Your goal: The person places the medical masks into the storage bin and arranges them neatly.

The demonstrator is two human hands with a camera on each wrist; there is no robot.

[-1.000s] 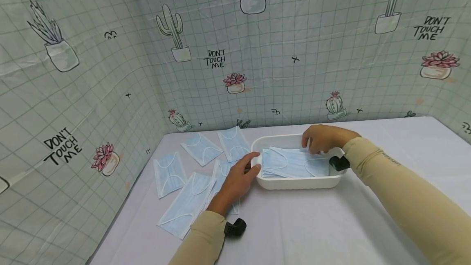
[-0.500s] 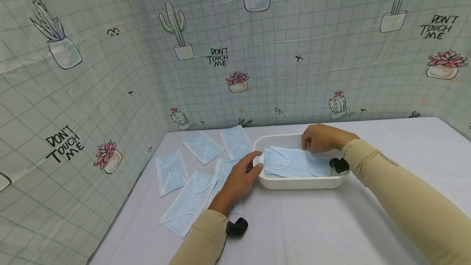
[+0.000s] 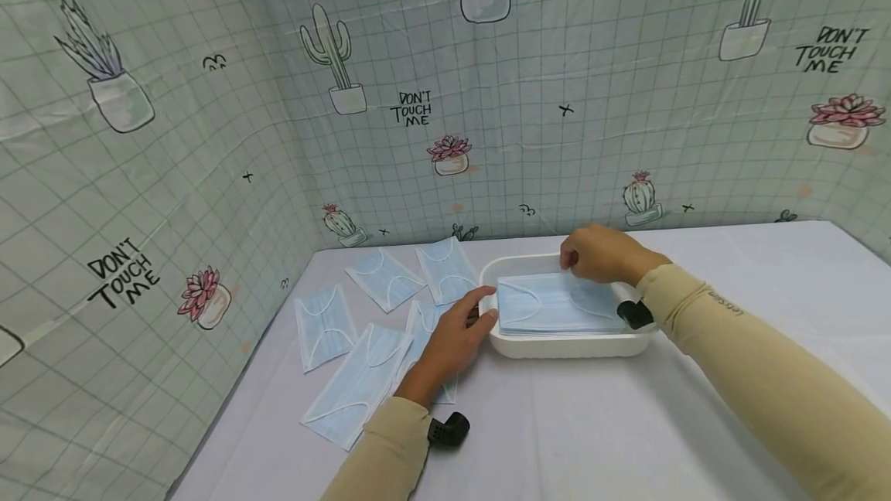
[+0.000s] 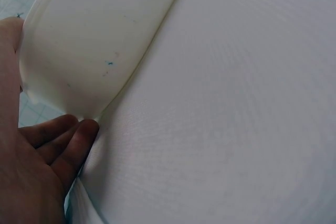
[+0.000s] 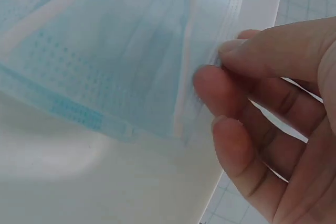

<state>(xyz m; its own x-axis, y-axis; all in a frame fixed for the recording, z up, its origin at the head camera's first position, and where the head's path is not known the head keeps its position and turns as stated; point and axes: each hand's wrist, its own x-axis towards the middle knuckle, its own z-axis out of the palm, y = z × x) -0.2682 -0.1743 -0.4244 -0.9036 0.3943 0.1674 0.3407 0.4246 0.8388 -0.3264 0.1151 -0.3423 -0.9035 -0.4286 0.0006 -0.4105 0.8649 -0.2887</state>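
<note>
A white plastic tray point(image 3: 567, 346) holds a stack of light-blue face masks point(image 3: 557, 306) with white ear loops, lying flat. My left hand point(image 3: 455, 335) grips the tray's left end; in the left wrist view its fingers point(image 4: 84, 137) press against the lower corner of the tray wall point(image 4: 100, 35). Over the tray's back edge, my right hand point(image 3: 602, 253) has thumb and curled fingers at the far edge of the top face mask point(image 5: 131, 51). In the right wrist view, its thumb and index fingertip point(image 5: 210, 80) pinch that mask edge, with an ear loop point(image 5: 186, 51) beside them.
Several loose face masks point(image 3: 358, 385) lie spread on the white-covered table point(image 3: 557, 431), left of the tray and partly behind the left forearm. A grid-patterned cloth backdrop point(image 3: 543, 60) stands along the table's back and left sides.
The right hand has shifted slightly left and back along the tray's rear edge. The top face mask now lies straighter on the stack. The left hand keeps its place on the tray.
</note>
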